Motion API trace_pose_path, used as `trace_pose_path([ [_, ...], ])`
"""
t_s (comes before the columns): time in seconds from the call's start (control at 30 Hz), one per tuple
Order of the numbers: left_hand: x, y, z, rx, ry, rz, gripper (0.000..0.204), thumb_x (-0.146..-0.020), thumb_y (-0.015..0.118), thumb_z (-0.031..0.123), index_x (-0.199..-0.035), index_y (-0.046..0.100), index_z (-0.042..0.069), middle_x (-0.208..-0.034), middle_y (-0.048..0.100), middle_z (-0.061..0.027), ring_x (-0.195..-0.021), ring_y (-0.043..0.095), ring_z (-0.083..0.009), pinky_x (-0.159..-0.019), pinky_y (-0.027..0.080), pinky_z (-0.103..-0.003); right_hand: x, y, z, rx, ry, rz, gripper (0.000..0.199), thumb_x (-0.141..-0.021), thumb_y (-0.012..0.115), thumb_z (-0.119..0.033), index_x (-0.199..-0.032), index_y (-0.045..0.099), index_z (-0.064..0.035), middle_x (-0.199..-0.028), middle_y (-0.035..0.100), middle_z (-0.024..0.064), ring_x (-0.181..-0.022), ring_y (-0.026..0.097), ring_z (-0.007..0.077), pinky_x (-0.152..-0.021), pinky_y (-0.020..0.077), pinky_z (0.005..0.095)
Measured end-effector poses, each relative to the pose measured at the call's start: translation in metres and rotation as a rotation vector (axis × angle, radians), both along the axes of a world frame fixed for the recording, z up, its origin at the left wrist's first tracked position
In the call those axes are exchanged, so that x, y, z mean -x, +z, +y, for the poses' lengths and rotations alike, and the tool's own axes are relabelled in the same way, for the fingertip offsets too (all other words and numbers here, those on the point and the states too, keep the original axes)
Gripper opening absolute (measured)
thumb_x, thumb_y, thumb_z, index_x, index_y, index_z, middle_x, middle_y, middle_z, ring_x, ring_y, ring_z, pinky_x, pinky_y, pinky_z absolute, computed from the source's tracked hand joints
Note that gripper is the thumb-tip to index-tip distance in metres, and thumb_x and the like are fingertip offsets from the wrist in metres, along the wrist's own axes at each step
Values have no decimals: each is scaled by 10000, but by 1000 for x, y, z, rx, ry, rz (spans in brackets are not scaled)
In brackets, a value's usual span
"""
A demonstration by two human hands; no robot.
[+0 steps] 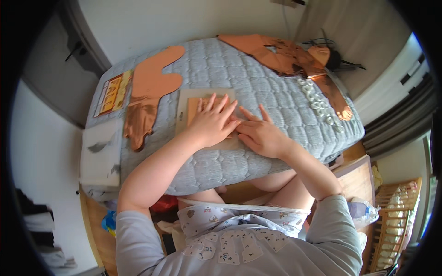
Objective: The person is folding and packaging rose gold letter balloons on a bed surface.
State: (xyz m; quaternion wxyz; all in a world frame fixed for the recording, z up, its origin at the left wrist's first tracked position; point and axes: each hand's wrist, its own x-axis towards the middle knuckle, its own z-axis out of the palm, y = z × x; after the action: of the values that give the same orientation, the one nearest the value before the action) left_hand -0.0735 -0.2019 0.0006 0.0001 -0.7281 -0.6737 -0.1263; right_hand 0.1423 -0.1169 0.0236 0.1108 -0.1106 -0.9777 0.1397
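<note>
My left hand [212, 123] lies palm down, its fingers stretched and spread over a flat copper-coloured piece [194, 106] that looks like folded foil. Beneath that piece is a pale, partly see-through flat packet [181, 120] on the quilted mattress. To the right, my right hand [263, 135] rests low over the packet's right side. Its fingers are apart, and the thumb and forefinger reach to the left hand's fingertips. Both hands cover much of the copper piece, and neither visibly grips anything.
Flat copper foil shapes lie at left [148, 85] and far right [271, 53]. Clear rings [317, 103] run along the right side. A yellow-and-red printed card [113, 94] and a white translucent bag [100, 154] lie on the mattress [207, 64] at left. A wooden crib-like rack [396, 216] stands lower right.
</note>
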Motion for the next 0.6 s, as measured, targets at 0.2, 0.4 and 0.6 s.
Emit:
trace_pose_path([
  [0.2, 1, 16, -7, 115, -191, 23, 742, -995, 533, 554, -1614, 334, 196, -1681, 282, -134, -1557, 200, -414, -1248, 139, -610, -40, 30, 47, 11, -234, 258, 236, -918, 686, -180, -1133, 752, -109, -1220, 724, 118, -1214, 643, 342, -1066, 481, 508],
  [0.4, 10, 52, 0, 116, -339, -34, 1089, -729, 826, 555, -1615, 329, 165, -1685, 280, -117, -1574, 176, -362, -1267, 90, -600, -168, 20, 239, -373, -1024, 414, 320, -845, 691, -209, -1129, 763, -78, -1034, 737, 189, -1005, 706, 337, -880, 557, 403],
  [0.6, 52, 37, 18, -18, -174, -309, 988, -859, 651, 688, -1628, 288, 184, -1679, 289, -132, -1586, 149, -313, -1270, 32, -582, -300, 4, 367, -416, -1134, 32, 357, -908, 631, -355, -1078, 754, -67, -1082, 719, 245, -1048, 677, 428, -914, 531, 518],
])
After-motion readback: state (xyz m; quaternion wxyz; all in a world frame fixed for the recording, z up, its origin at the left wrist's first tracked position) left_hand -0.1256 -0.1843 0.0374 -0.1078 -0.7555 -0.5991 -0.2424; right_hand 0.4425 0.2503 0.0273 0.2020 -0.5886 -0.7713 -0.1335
